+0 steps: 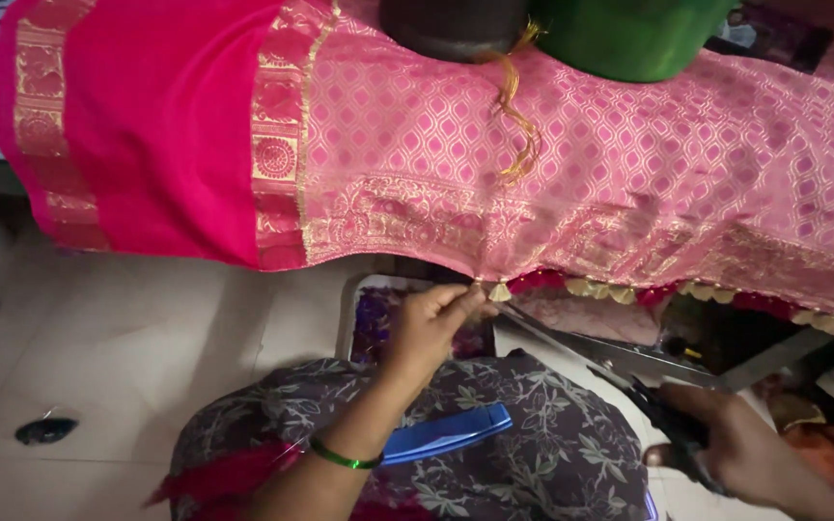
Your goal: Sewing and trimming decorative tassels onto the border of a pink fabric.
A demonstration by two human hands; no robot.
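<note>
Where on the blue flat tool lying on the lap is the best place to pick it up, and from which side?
Grip the blue tool at its free right end, coming from above right: the left forearm covers its other end, and it lies flat on the floral cloth, so fingers should pinch its long edges.

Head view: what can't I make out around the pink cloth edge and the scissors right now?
- Right hand: blurred and cut off by the lower right corner; its grip on the scissors is unclear.
- Left hand: its fingers cover whatever they pinch at the pink cloth edge.
- Dark pot and green vessel: cut off by the top edge.
- Blue flat object: partly hidden behind the left forearm.
</note>
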